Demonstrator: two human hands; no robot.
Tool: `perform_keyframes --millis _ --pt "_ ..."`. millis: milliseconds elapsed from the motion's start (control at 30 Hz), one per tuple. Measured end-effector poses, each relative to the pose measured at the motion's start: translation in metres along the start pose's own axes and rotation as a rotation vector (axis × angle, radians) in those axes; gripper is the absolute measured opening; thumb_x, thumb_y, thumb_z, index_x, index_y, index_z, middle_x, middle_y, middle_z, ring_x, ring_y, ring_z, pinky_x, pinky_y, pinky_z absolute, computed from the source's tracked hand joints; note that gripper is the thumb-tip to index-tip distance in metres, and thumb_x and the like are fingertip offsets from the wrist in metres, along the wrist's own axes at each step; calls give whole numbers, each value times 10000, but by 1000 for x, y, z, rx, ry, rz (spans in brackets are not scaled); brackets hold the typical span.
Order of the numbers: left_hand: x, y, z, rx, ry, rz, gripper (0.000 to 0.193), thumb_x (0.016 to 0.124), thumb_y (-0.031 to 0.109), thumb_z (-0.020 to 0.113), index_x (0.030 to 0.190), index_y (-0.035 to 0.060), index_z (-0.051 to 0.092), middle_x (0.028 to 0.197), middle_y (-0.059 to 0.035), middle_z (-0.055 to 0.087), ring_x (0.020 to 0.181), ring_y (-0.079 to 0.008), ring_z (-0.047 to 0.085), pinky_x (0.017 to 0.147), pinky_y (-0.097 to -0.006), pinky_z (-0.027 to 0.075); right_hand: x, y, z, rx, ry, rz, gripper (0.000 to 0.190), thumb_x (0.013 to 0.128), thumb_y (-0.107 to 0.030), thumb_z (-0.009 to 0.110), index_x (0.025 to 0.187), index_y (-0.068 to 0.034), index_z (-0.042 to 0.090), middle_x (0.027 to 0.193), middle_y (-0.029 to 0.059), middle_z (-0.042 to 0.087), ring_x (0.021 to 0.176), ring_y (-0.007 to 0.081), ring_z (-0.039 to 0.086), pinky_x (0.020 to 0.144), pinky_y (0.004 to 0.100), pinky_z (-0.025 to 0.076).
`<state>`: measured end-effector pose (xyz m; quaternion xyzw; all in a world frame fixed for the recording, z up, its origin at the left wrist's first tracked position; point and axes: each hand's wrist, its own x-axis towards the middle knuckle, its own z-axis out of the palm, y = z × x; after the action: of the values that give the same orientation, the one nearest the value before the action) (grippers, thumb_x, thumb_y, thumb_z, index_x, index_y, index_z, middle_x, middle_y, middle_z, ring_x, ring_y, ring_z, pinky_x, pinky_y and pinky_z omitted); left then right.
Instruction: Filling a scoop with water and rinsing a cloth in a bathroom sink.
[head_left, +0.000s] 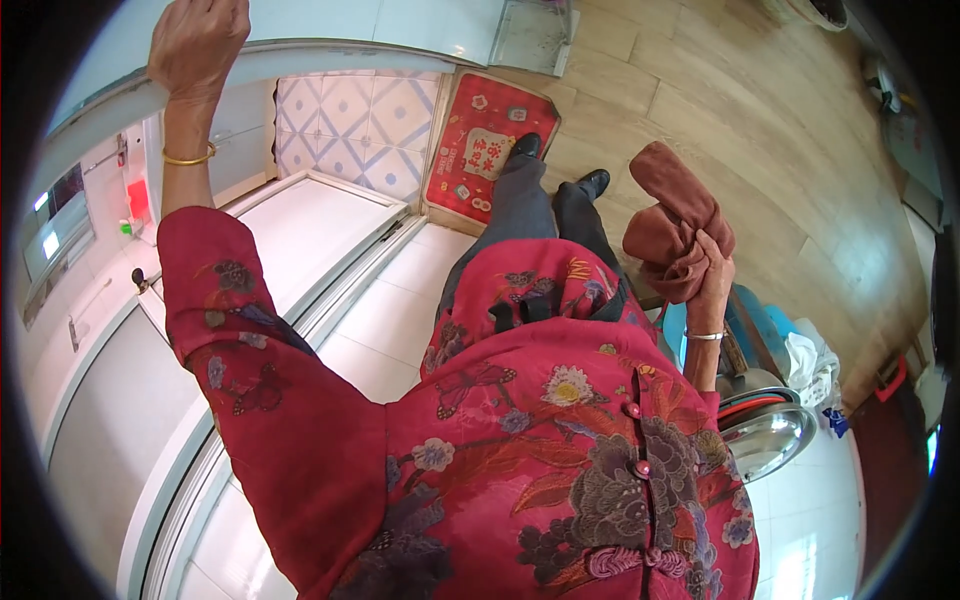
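My left hand (201, 46) is raised at the upper left, with a gold bangle on the wrist. Its fingers are curled, and it is at the edge of a white frame (300, 60); whether it grips anything is hidden. On the right, my right hand (712, 277) is closed on a bunched reddish-brown cloth (679, 225), part of which sticks up above the fingers. A silver bangle circles that wrist. Below the cloth are blue plastic things (750, 322) and a stack of basins with a shiny metal basin (772, 442).
A red printed mat (491, 142) lies under one of my feet, on wood-look floor (675, 97). To the left are a framed white door panel (322, 232), its track and patterned tiles (352, 127). White plastic bags (814, 364) lie at the right, near a red handle (892, 379).
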<state>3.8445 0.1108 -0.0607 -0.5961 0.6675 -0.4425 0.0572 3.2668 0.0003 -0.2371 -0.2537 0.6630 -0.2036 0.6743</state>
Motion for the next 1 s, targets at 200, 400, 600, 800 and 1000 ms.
perform_keyframes --millis 200,400,600,800,1000 --pt "4 -1 5 11 89 67 183 753 49 538 599 39 441 649 -111 443 582 -274 418 565 -409 349 8 4 -6 18 -21 -22 315 759 -114 712 1007 59 623 900 107 667 735 189 651 642 300 537" --pt "5 2 3 29 83 66 187 755 49 536 598 45 435 647 -109 439 580 -269 413 560 -407 344 -1 -4 3 14 -6 -42 316 761 -119 709 1011 57 629 911 93 666 743 181 649 662 292 525" --pt "4 -1 6 13 95 63 188 750 34 541 593 44 438 639 -107 442 575 -265 412 559 -401 341 3 -5 0 2 -7 -17 292 764 -120 707 993 50 643 900 83 668 753 170 644 670 282 514" --pt "2 -4 7 12 110 58 191 739 28 547 583 40 437 632 -108 446 567 -263 406 551 -401 334 1 -5 8 -14 31 -58 288 756 -127 717 968 56 647 885 80 666 740 163 639 665 277 507" --pt "4 9 -14 42 -92 -65 75 701 46 600 776 45 606 811 -63 618 733 -236 580 652 -350 471 12 -3 -6 -43 -38 1 261 747 -124 719 924 59 657 839 81 668 689 168 640 625 277 508"
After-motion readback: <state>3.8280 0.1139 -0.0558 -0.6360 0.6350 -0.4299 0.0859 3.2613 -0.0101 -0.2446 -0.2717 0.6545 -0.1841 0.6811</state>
